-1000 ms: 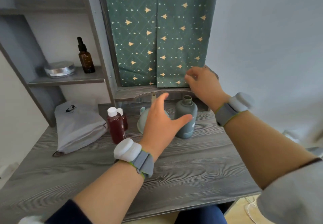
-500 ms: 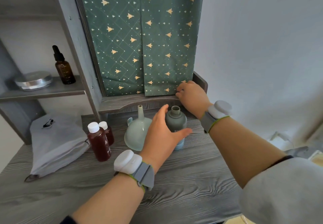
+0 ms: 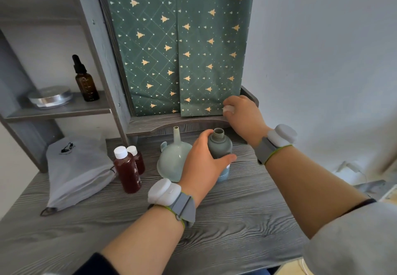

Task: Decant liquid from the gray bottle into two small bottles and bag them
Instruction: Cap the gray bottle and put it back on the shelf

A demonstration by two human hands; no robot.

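The gray bottle [image 3: 221,146] stands uncapped on the desk, and my left hand [image 3: 204,163] is wrapped around its body. My right hand [image 3: 242,118] rests on the low shelf ledge behind it, fingers closed on a small whitish cap [image 3: 227,109]. Two small bottles [image 3: 127,171] with white caps and red-brown liquid stand together left of the funnel. A pale green funnel [image 3: 171,161] sits upside down, spout up, between them and the gray bottle. The gray drawstring bag [image 3: 75,169] lies flat at the desk's left.
A green patterned cloth [image 3: 178,49] hangs over the shelf unit behind the desk. On the left shelf stand an amber dropper bottle [image 3: 86,83] and a round metal tin [image 3: 50,96]. The wooden desk [image 3: 225,221] extends toward me.
My left hand has gone from hovering open to gripping the gray bottle. My right hand has sunk to the shelf ledge. The view has shifted closer and lower.
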